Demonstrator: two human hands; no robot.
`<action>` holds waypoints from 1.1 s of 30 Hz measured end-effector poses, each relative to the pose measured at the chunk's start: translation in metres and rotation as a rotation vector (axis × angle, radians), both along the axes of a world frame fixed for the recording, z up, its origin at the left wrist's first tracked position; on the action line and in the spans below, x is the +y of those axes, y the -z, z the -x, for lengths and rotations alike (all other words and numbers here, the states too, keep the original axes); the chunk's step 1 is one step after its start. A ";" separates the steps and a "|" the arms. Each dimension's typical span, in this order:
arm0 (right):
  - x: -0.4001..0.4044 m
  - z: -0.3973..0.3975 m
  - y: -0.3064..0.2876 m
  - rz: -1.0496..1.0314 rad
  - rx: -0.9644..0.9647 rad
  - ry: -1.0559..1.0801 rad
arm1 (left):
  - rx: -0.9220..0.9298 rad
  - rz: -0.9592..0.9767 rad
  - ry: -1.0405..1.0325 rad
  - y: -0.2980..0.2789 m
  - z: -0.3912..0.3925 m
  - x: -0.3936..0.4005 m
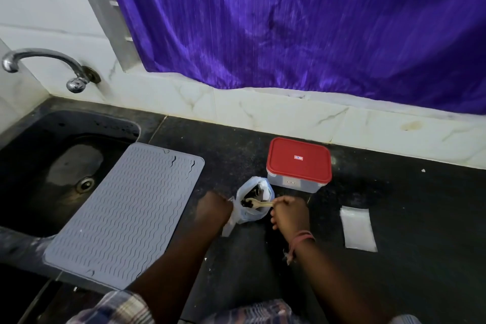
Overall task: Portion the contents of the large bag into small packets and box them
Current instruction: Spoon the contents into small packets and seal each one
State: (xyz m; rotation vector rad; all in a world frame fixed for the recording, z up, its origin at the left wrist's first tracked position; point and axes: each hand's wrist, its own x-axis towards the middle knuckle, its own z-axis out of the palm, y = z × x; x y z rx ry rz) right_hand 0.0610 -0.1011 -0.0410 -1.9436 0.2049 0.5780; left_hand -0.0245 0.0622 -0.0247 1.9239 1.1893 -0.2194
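Note:
A clear plastic bag [267, 189] with dark contents stands open on the black counter, just in front of a clear box with a red lid [298, 159]. My left hand [214, 208] pinches the bag's left edge, together with a small clear packet [228, 226] that hangs below my fingers. My right hand [289, 212] grips the handle of a wooden spoon [259, 204], whose bowl is inside the bag among the dark pieces. The box's lid is shut. A flat stack of small clear packets [357, 229] lies on the counter to the right of my right hand.
A grey ribbed mat [126, 216] lies on the left, partly over the dark sink [52, 166] with its chrome tap [47, 66]. A purple curtain [302, 21] hangs behind the white tiled ledge. The black counter [420, 192] stretches to the right.

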 end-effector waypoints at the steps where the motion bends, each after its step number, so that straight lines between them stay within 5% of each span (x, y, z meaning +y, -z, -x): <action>1: 0.000 -0.001 0.001 -0.017 0.049 0.033 | -0.005 -0.007 0.045 0.001 0.002 -0.003; 9: -0.008 -0.011 -0.005 -0.169 0.374 0.130 | -0.061 0.036 -0.011 -0.006 0.007 -0.005; 23: 0.001 0.008 -0.046 -0.277 0.218 -0.008 | -0.151 0.045 -0.078 -0.007 0.002 0.003; 29: 0.001 0.011 -0.045 -0.167 0.071 -0.082 | -0.193 0.092 -0.090 -0.011 0.000 0.004; 33: 0.004 0.019 -0.038 0.166 -0.464 -0.369 | -0.242 0.171 -0.106 -0.009 0.001 0.001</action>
